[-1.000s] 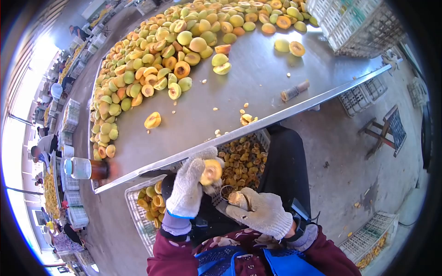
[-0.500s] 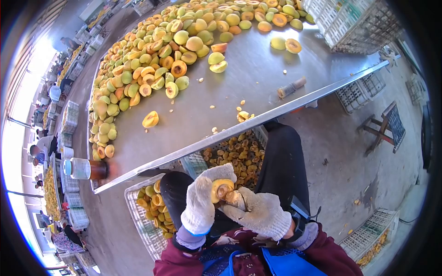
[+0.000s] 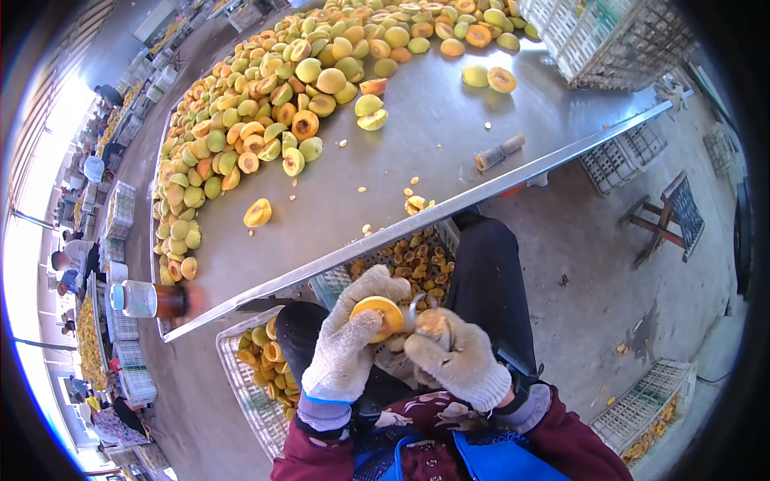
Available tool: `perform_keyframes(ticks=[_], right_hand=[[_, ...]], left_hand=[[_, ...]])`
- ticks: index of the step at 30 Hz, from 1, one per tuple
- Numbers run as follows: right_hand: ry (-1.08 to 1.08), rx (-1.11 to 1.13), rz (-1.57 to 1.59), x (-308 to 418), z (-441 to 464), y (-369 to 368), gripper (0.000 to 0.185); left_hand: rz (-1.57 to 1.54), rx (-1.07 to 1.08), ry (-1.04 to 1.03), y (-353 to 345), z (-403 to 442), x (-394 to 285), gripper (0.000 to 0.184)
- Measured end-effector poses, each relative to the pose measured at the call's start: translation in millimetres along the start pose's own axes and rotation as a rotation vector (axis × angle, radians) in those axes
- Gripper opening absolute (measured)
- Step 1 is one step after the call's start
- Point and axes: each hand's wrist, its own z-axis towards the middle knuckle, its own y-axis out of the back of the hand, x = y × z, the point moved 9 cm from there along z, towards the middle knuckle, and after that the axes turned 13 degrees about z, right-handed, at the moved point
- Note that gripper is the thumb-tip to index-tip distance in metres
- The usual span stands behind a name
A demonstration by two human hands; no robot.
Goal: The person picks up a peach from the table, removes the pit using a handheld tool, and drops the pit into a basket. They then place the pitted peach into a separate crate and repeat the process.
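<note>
My left hand [image 3: 341, 349], in a white knitted glove, grips a yellow peach half [image 3: 388, 317] by its rounded side, above my lap. Close to its right edge is the curved metal blade of a pitting knife [image 3: 414, 308]. Wrapped round that knife's handle is my gloved right hand [image 3: 461, 361], whose fingers partly hide it. Below and beyond the hands, a crate holds many brown-yellow scraps [image 3: 421, 268]. By my left knee stands a white crate [image 3: 241, 373] with peach halves in it.
A metal table [image 3: 337, 200] ahead bears a heap of peach halves [image 3: 265, 112], loose pits and a tape-wrapped handle [image 3: 499, 152]. A jar of dark liquid [image 3: 148, 299] stands at its left corner. To the right are a folding stool [image 3: 670, 216] and crates [image 3: 650, 409]. People work at far-left tables.
The knife's curved blade has come out from the peach's cut face and now shows between my hands. My right hand has shifted slightly right, and the left hand has turned the peach half.
</note>
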Motion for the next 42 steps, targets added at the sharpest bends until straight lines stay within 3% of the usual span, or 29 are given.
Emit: perform_keyframes(ticks=[3,7,8,10,13,15,17,21,25,27,37,39,41,42], right_hand=[[-0.014,-0.009,0.046,-4,-2,3,0.034],[-0.120,0.120,0.092,-20,-6,-18,0.035],[-0.014,0.049,0.022,-2,-6,-12,0.036],[-0.031,0.024,0.033,2,-4,-5,0.035],[-0.089,0.032,-0.004,-8,-5,-6,0.032],[0.111,0.015,-0.201,5,-8,-7,0.032],[0.100,0.030,-0.278,2,-8,-8,0.034],[0.022,0.072,-0.236,-11,-8,-19,0.039],[0.004,0.108,-0.336,-12,-6,-23,0.043],[0.000,0.111,-0.344,-13,-6,-23,0.043],[0.011,0.145,-0.338,-9,-6,-26,0.044],[0.013,0.167,-0.328,-11,-7,-27,0.042],[0.013,0.194,-0.321,-8,-8,-27,0.041],[-0.181,0.293,-0.134,-18,-11,-32,0.037]], left_hand=[[-0.148,-0.091,0.055,7,-3,10,0.056],[-0.415,-0.130,-0.033,3,-5,11,0.064],[-0.235,-0.055,0.039,2,-8,21,0.057],[0.095,-0.016,0.097,6,-11,30,0.048],[-0.048,-0.014,0.101,6,-11,26,0.046],[-0.092,-0.109,0.026,12,-8,21,0.051],[-0.150,-0.234,0.104,23,-10,23,0.048],[-0.285,-0.154,-0.034,18,-7,20,0.054],[-0.354,-0.165,-0.026,15,-5,25,0.058],[-0.190,-0.194,-0.027,14,-7,22,0.062],[-0.042,-0.251,-0.205,-1,-16,7,0.058],[0.096,-0.319,-0.323,-4,-21,-2,0.058],[0.095,-0.272,-0.277,-5,-20,-7,0.057],[0.095,-0.222,-0.230,-7,-19,-6,0.057]])
